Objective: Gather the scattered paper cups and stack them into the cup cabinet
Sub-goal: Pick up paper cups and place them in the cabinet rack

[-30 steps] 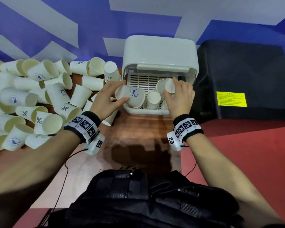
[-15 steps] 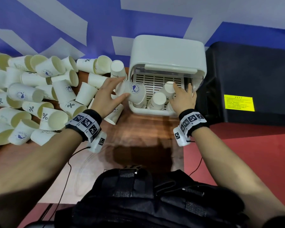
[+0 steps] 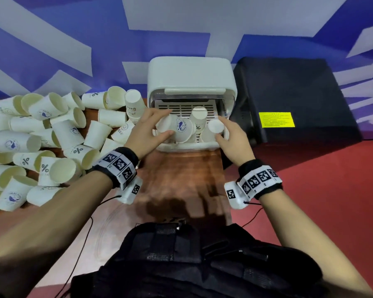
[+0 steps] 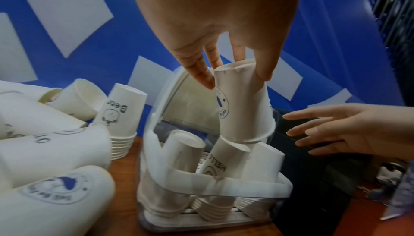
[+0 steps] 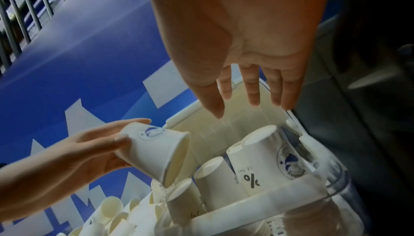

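My left hand (image 3: 151,130) (image 4: 233,73) grips a white paper cup (image 3: 181,129) (image 4: 243,101) (image 5: 156,153) with a blue round logo by its base, mouth down and tilted, just over a stack in the open white cup cabinet (image 3: 192,76) (image 5: 257,197). Several stacks of upturned cups (image 4: 224,162) (image 5: 215,177) stand inside it. My right hand (image 3: 230,134) (image 5: 251,96) hovers at the cabinet's right front with fingers spread and straight, holding nothing. A heap of loose cups (image 3: 52,134) (image 4: 51,151) lies on the wooden table to the left.
A black box (image 3: 293,100) with a yellow label stands right of the cabinet. One short stack of cups (image 3: 134,106) (image 4: 121,115) stands just left of the cabinet. Bare wooden table (image 3: 181,179) lies in front; a red surface (image 3: 321,201) runs to the right.
My left hand has carried the logo cup rightwards and further over the stacks in the cabinet. My right hand has let go of the cups inside and drawn back, fingers spread.
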The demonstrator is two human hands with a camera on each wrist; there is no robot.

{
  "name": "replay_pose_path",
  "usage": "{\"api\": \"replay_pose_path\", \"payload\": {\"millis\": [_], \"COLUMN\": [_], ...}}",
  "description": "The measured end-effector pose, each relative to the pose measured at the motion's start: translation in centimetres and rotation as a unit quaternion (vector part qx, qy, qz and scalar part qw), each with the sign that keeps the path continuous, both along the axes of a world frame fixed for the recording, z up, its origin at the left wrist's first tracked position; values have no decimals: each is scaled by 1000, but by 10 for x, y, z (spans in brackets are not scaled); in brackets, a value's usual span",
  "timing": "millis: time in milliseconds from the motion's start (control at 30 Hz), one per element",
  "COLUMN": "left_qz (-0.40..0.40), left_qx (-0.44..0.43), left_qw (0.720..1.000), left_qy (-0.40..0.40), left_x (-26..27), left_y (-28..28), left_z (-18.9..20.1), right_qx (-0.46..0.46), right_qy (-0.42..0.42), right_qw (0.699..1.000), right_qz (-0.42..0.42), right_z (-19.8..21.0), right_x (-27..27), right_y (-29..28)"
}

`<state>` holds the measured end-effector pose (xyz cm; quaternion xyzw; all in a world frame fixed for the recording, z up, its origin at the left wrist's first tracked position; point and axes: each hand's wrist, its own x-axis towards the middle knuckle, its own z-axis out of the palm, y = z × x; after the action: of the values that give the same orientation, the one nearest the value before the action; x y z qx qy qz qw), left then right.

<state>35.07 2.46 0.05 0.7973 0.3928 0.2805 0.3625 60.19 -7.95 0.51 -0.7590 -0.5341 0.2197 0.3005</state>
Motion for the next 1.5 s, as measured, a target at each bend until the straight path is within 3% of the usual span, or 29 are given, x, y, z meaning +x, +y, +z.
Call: {"api": "replay_pose_path", "payload": {"millis": [400,567,867,1067,1233,1433,1500], "left_qz": [-64,-133,-202,-192,-166,-183,-181], "left_qx": [50,126,111,105,85,138,130], "left_qw": [995,977,943,917,926,907,921], "left_qy": [49,113,240,332,329,353,319], "left_x": [64,90,136,160,164,145,128], "left_y": [-13,-7,9,7,3,-13,-24], "left_z": [15,15,0,-12,-23,-18,-19], "right_qx": [80,122,62,39,21,12,2], "right_qy": [24,12,61,66,78,83,84], "right_qw": [996,992,996,997,997,996,996], "right_qz": [-32,-26,-17,-11,-9,0,4], "right_z": [19,14,2,-5,-10,-9,-8], "right_x": [8,8,19,26,26,17,9], "right_y": [-66,-75,-90,-90,-88,-83,-78]}}
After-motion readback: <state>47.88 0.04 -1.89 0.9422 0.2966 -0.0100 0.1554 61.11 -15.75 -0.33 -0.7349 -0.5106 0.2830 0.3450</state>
